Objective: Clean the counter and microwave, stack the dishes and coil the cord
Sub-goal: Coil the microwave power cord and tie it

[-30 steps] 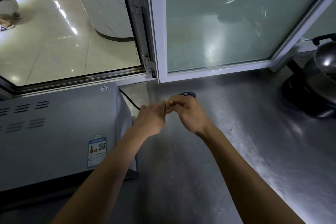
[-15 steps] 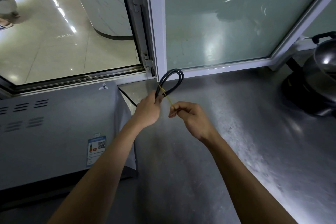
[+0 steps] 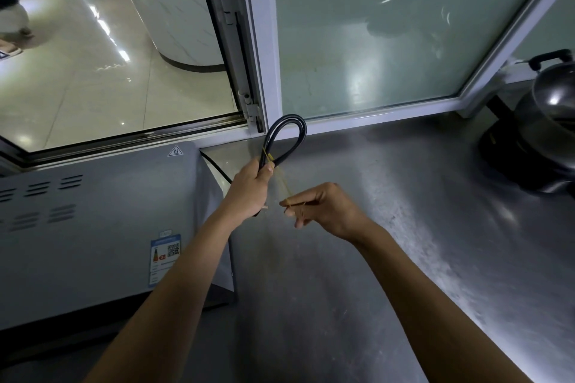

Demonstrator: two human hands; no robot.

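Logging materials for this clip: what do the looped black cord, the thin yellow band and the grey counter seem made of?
Looped black cord: likely rubber- or plastic-sheathed, smooth with slight sheen. Thin yellow band: apparently elastic rubber, drawn taut. Grey counter: probably brushed stainless steel, showing streaky dull reflections.

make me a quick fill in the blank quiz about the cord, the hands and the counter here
1. The left hand grips the looped black ____.
2. The right hand pulls a yellow rubber band that is wrapped around the cord, so the band is ____.
3. The microwave sits on the ____ side of the counter.
4. The window pane behind the cord loop is ____.

Missing words: cord; stretched; left; frosted
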